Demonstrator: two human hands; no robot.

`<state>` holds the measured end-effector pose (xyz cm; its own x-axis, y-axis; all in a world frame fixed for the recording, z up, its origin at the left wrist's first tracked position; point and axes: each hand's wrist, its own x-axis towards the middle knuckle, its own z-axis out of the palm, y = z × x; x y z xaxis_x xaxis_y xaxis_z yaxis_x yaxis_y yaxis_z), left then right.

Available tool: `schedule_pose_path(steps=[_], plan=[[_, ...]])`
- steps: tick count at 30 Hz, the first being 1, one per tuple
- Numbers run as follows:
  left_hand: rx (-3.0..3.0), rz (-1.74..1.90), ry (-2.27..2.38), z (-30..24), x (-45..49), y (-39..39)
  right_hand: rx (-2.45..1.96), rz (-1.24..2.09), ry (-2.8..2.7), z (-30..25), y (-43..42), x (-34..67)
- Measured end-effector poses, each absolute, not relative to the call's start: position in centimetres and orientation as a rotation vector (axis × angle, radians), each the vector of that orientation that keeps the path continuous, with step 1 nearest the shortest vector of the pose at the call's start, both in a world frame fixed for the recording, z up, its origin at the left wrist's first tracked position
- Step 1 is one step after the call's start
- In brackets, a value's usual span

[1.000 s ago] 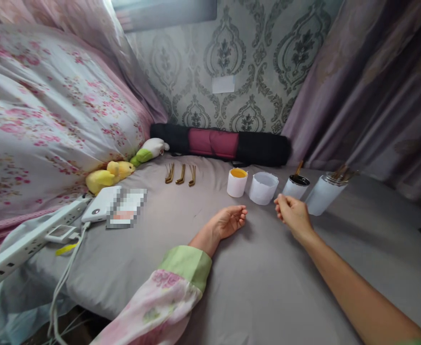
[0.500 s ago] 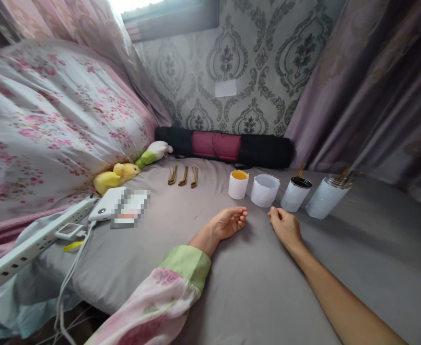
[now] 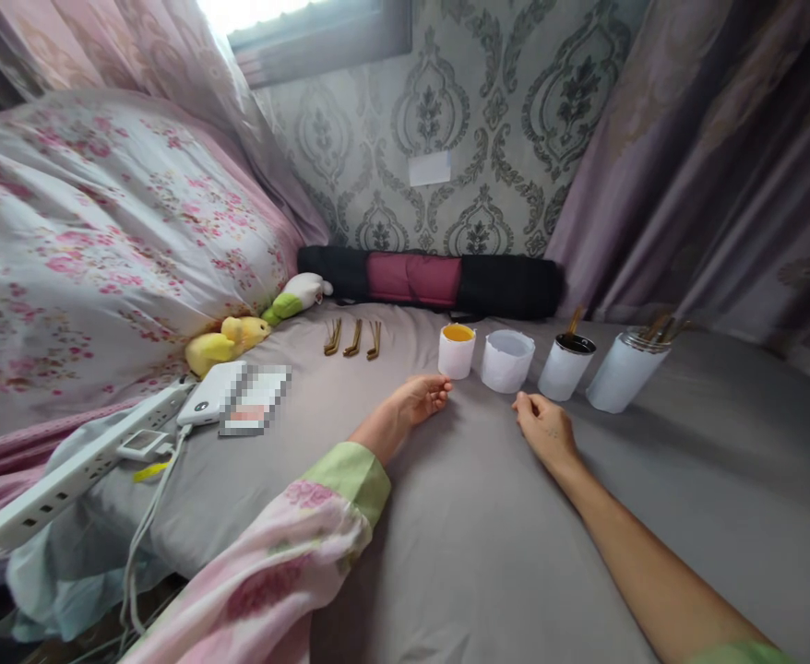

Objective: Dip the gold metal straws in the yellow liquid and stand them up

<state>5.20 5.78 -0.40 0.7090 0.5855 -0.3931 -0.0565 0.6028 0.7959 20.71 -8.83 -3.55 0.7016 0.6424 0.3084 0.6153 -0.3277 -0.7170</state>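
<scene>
My left hand [image 3: 424, 398] hovers over or rests on the grey sheet just in front of a white-wrapped cup with a yellow inside [image 3: 456, 354]. Its fingers are loosely curled and apart, with nothing in the palm. Further right, my right hand [image 3: 547, 429] is closed, thumb against forefinger, and no object shows in it. It is near a wider white cup [image 3: 507, 363] and a white-wrapped can with a dark inside [image 3: 565, 369], from which a brown stick rises. Beside that stands a taller white-wrapped jar [image 3: 626, 373] holding several sticks.
Three small groups of thin golden-brown sticks [image 3: 353, 341] lie at the back left. Plush toys [image 3: 229, 346], a white power bank [image 3: 215, 395] and a power strip [image 3: 79, 470] with cables are on the left. A black and maroon roll [image 3: 411, 281] lies along the wall.
My left hand has moved left and slightly away from me, towards the yellow-lined cup. My right hand stays nearly in place. The view has shifted slightly; the containers stand as before.
</scene>
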Motion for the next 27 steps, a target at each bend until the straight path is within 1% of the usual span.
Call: schedule_pose_path(steps=[13,27], plan=[[1.143,0.490,0.822,-0.3,4.7,9.8,-2.036,0.067,-0.985,-3.3,-9.0,20.5],[1.562,0.550,1.195,0.5,2.8,14.0,-2.048,0.011,-1.018,-3.6,-8.9,20.7]])
